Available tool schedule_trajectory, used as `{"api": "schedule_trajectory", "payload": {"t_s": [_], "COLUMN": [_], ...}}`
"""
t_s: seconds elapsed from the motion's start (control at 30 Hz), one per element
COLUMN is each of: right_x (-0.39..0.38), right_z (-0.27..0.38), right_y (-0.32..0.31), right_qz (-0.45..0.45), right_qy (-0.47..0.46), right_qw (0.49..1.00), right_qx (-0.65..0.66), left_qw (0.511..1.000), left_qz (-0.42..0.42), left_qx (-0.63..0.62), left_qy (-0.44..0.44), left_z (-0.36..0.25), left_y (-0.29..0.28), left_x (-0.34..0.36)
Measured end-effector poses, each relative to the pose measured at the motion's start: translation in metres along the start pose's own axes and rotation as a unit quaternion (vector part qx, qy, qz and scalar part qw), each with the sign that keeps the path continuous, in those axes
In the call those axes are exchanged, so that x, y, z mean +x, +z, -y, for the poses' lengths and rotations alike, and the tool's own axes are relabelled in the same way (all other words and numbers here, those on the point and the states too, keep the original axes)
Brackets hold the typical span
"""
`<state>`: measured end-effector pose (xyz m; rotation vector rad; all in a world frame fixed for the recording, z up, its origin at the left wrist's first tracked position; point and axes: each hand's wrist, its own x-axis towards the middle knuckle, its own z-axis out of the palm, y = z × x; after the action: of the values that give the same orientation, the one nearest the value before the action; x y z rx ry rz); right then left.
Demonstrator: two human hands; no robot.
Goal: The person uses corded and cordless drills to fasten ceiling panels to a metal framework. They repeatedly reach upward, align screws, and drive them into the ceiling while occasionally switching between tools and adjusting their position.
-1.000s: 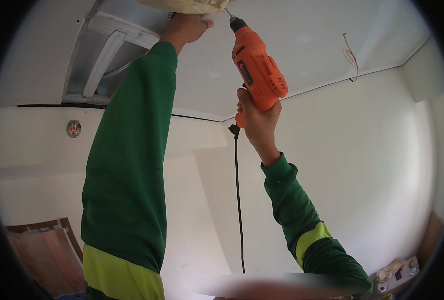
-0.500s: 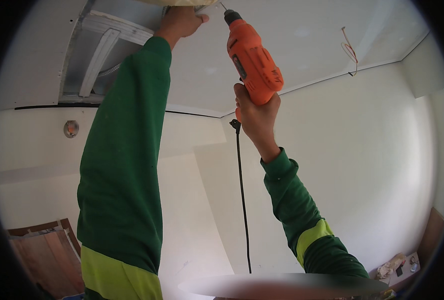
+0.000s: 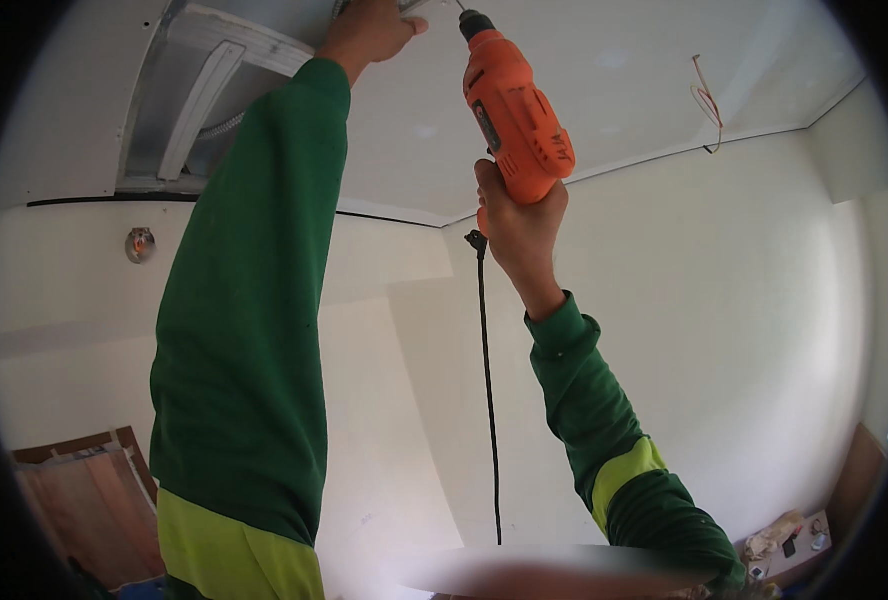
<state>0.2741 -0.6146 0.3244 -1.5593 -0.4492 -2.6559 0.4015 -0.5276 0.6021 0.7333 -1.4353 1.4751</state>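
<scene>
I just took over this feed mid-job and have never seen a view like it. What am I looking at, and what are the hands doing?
There is no machine here: a person wears a wide fisheye camera on the head, tilted up at the ceiling. Both forearms in green sleeves rise from the lower edge. The right hand grips an orange drill, its bit pointing at the ceiling, its black cord hanging down. The left hand presses up beside the bit, next to an open ceiling recess. Loose wires dangle farther right.

an orange corded drill (image 3: 517,110) points its bit up at the white ceiling (image 3: 604,80), black cord (image 3: 486,400) hanging down.
</scene>
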Motion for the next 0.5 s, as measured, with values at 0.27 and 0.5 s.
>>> {"api": "schedule_trajectory", "payload": {"t_s": [0.27, 0.5], "right_x": [-0.0004, -0.0004], "right_z": [0.0007, -0.0020], "right_y": [-0.0003, -0.0025], "right_qz": [0.011, 0.014], "right_qy": [0.006, 0.020], "right_qw": [1.000, 0.999], "right_qx": [-0.010, -0.027], "left_qw": [0.991, 0.998], "left_qz": [-0.076, -0.003], "left_qx": [0.020, -0.013], "left_qy": [0.105, 0.065], "left_z": [0.0043, 0.0001], "left_y": [0.0028, -0.0026], "left_x": [0.0004, 0.0015]}}
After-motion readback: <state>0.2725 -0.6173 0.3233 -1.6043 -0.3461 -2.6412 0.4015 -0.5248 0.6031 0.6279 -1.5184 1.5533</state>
